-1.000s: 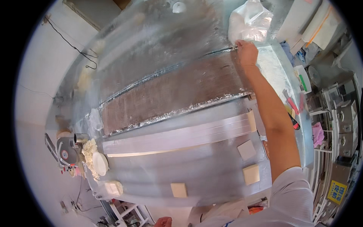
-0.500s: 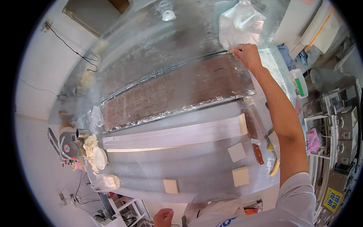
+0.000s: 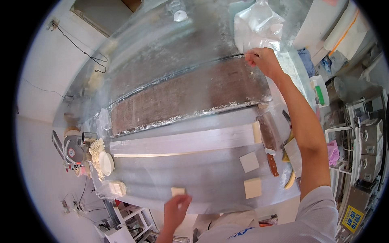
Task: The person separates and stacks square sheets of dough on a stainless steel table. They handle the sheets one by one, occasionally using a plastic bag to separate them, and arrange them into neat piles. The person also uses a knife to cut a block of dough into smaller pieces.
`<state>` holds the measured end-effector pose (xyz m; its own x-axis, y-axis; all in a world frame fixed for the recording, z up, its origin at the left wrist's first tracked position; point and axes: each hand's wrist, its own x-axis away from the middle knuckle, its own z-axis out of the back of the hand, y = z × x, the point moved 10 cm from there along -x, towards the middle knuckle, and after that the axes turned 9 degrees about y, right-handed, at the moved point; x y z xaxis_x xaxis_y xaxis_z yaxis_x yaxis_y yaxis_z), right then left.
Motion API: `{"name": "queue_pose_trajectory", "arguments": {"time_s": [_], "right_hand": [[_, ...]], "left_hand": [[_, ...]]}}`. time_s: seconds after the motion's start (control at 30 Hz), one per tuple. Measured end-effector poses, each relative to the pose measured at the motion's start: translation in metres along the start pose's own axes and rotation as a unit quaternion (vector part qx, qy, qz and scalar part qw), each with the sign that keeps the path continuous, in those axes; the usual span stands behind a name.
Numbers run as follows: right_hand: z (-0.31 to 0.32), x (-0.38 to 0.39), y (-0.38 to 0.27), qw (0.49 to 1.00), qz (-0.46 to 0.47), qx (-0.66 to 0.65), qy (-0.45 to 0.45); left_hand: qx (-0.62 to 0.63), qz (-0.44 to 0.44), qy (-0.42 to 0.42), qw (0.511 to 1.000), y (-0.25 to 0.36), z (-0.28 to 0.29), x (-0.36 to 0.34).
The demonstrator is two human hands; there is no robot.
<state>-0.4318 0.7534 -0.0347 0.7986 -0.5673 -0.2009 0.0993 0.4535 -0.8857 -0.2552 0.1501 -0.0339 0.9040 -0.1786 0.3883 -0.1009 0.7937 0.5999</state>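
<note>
Board [image 3: 184,95], long and brown with white powder along its edges, lies on the bench [image 3: 210,172], its long axis running left to right and slanting away toward the right. The right hand [image 3: 264,61] is nearer, at its far right corner; the board stretches leftward and back toward the person. That hand's fingers are curled together, though whether they pinch anything cannot be told. The left hand [image 3: 177,208], bent inward, grip unclear, is at the near side by a pale square slab [image 3: 178,191]. Half a second ago it hung lower, clear of that slab; the right hand has barely shifted.
</note>
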Motion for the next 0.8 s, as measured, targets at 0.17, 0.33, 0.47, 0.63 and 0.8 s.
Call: {"name": "queue_pose_trajectory", "arguments": {"time_s": [0.17,0.33,0.47,0.63,0.8], "right_hand": [[0.015,0.006,-0.022,0.999,-0.026,0.012,0.016],[0.013,0.002,-0.024,0.998,-0.043,0.043,-0.006],[0.007,0.006,-0.029,0.998,-0.008,0.055,-0.007],[0.025,0.008,-0.024,1.000,0.018,-0.007,0.021],[0.047,0.011,-0.011,0.995,0.018,0.054,0.086]], "left_hand": [[0.144,-0.196,0.007,0.970,0.170,-0.065,-0.169],[0.216,-0.290,0.052,0.931,0.346,-0.123,-0.297],[0.360,-0.196,-0.126,0.903,0.403,-0.175,-0.337],[0.375,-0.210,-0.103,0.897,0.414,-0.191,-0.353],[0.342,-0.212,-0.059,0.913,0.411,-0.181,-0.355]]}}
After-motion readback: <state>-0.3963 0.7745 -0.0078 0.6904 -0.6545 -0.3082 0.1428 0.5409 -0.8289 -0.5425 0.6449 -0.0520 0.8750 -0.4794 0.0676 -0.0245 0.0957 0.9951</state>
